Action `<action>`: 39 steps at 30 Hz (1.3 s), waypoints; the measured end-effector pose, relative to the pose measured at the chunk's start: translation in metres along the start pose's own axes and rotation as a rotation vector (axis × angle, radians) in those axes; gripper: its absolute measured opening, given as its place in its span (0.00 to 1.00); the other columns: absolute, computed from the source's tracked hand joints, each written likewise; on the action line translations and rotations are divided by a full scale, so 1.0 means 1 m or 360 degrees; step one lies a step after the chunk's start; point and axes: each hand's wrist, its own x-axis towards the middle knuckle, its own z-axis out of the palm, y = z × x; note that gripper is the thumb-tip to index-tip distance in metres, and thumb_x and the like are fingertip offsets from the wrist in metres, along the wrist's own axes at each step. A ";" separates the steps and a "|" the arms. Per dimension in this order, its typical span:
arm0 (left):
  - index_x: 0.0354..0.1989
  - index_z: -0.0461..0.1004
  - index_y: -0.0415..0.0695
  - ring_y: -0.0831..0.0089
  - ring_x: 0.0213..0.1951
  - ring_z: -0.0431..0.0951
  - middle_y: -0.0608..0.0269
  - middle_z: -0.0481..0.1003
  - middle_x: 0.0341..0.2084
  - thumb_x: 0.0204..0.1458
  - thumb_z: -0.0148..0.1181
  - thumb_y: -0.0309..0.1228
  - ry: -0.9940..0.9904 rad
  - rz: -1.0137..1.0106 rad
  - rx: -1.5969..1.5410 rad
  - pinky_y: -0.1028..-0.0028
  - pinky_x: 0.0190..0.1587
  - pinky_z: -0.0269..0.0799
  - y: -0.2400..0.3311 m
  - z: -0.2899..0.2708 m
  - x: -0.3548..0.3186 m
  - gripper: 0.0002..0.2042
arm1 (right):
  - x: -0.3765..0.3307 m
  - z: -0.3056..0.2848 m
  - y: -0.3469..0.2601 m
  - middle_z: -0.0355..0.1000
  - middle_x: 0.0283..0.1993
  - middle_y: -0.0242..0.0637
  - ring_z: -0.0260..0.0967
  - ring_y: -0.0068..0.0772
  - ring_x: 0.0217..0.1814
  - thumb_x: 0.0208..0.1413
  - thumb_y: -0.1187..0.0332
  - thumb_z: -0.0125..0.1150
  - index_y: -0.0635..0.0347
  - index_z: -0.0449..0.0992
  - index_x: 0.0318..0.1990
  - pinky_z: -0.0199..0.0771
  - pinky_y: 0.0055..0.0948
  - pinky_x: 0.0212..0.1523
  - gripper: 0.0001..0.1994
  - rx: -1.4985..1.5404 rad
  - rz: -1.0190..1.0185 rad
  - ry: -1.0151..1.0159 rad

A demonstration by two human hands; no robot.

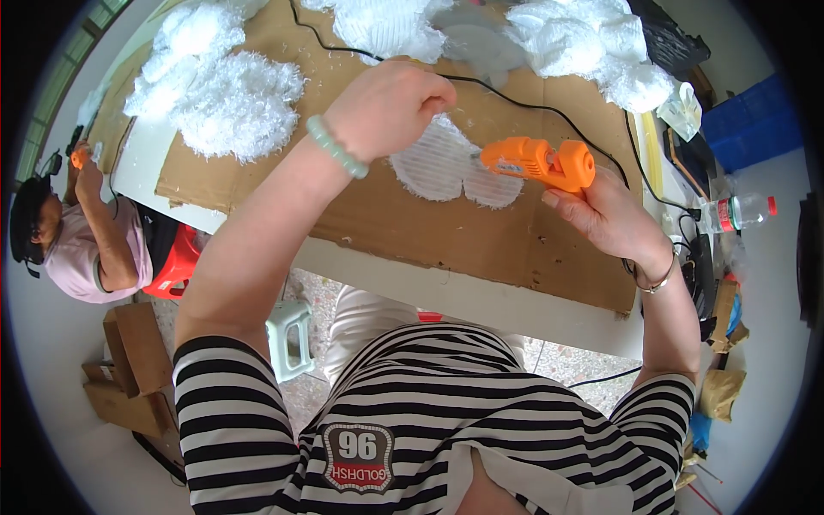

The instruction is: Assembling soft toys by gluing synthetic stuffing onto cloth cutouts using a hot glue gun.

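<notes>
My right hand (614, 216) is wrapped round an orange glue gun (539, 161), its nozzle pointing left over a white ribbed piece of fluffy-edged fabric (429, 169). That lobed piece lies flat on a brown cardboard sheet (369, 215). Whether the nozzle touches it, I cannot tell. Just above the fabric's upper left edge is my left hand (390, 105), its fingers curled and pressed together. Anything in those fingertips is hidden. A pale green bead bracelet circles my left wrist.
White fluffy bundles (236, 107) lie at the far left, with more (584, 43) along the far edge. A black cord (532, 105) crosses the cardboard. At right lies a plastic bottle (740, 213). A co-worker (90, 249) sits at left, near a pale stool (290, 339).
</notes>
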 end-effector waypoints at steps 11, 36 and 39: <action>0.24 0.78 0.43 0.59 0.39 0.72 0.60 0.77 0.28 0.42 0.58 0.25 -0.0933 0.0004 0.0161 0.65 0.42 0.70 -0.007 0.018 0.038 0.04 | 0.000 0.001 0.002 0.64 0.26 0.46 0.61 0.48 0.28 0.56 0.62 0.54 0.66 0.67 0.37 0.62 0.35 0.32 0.13 -0.0003 -0.0022 0.0015; 0.29 0.75 0.44 0.64 0.40 0.70 0.62 0.74 0.24 0.40 0.64 0.31 -0.0269 0.0606 0.0523 0.60 0.49 0.62 0.028 0.000 -0.036 0.08 | -0.001 0.004 0.000 0.64 0.27 0.48 0.61 0.51 0.31 0.55 0.62 0.55 0.66 0.66 0.34 0.62 0.37 0.35 0.13 0.0042 0.0066 0.0017; 0.31 0.75 0.42 0.63 0.37 0.71 0.61 0.73 0.22 0.41 0.63 0.29 0.0003 0.0378 0.0276 0.63 0.48 0.62 0.024 -0.011 -0.034 0.08 | -0.003 0.006 0.003 0.64 0.27 0.48 0.61 0.52 0.31 0.55 0.63 0.55 0.66 0.67 0.34 0.62 0.37 0.35 0.13 0.0007 -0.0012 0.0074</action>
